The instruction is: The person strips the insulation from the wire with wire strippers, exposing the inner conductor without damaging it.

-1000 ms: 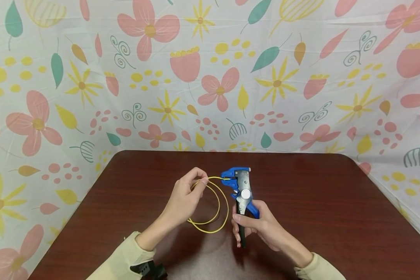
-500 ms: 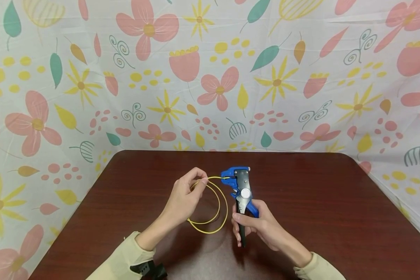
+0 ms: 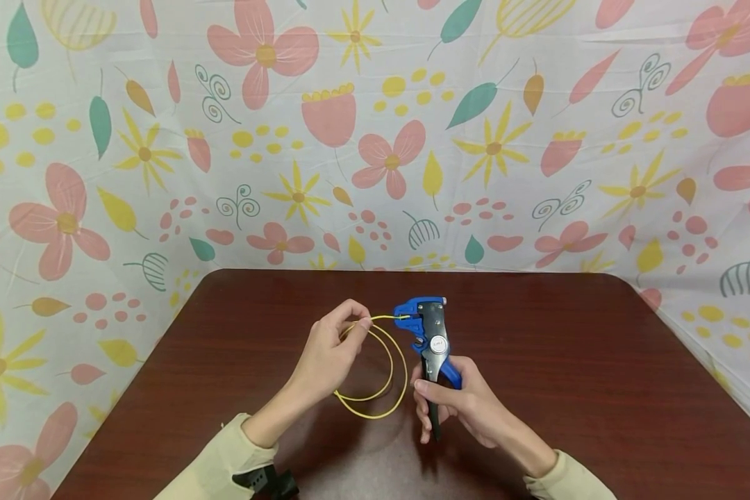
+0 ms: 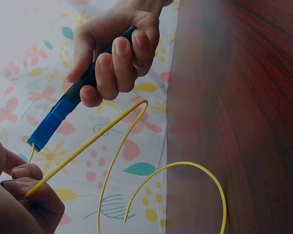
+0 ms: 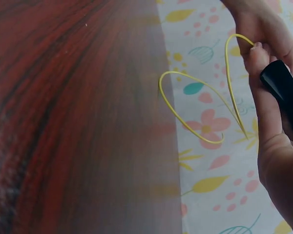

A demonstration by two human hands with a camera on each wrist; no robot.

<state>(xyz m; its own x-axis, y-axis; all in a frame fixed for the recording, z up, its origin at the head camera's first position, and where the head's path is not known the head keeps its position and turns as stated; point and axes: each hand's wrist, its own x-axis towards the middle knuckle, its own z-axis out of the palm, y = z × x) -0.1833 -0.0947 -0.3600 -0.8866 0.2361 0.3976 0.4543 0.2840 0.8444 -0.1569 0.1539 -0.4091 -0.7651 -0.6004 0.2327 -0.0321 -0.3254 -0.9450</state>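
A thin yellow wire (image 3: 387, 361) is coiled in loops above the dark red table (image 3: 569, 361). My left hand (image 3: 337, 340) pinches the wire near one end between thumb and fingertips. That end runs into the blue head of a wire stripper (image 3: 421, 321). My right hand (image 3: 459, 406) grips the stripper's black and blue handles, holding the tool upright. In the left wrist view the right hand (image 4: 115, 53) wraps the stripper (image 4: 56, 119) and the wire (image 4: 117, 146) leads to my left fingers (image 4: 24, 183). The right wrist view shows the wire loops (image 5: 200, 107) and a black handle (image 5: 283, 92).
A white cloth with pink flowers, yellow stars and green leaves (image 3: 375, 132) hangs behind the table and drapes down both sides. The table's rounded far corners and side edges are in view. A dark strap (image 3: 265, 480) sits at my left sleeve.
The stripper's round pivot looks darker and slightly lower than a second ago, as if the tool has tilted or the handles have been squeezed a little. Both hands stay in place.
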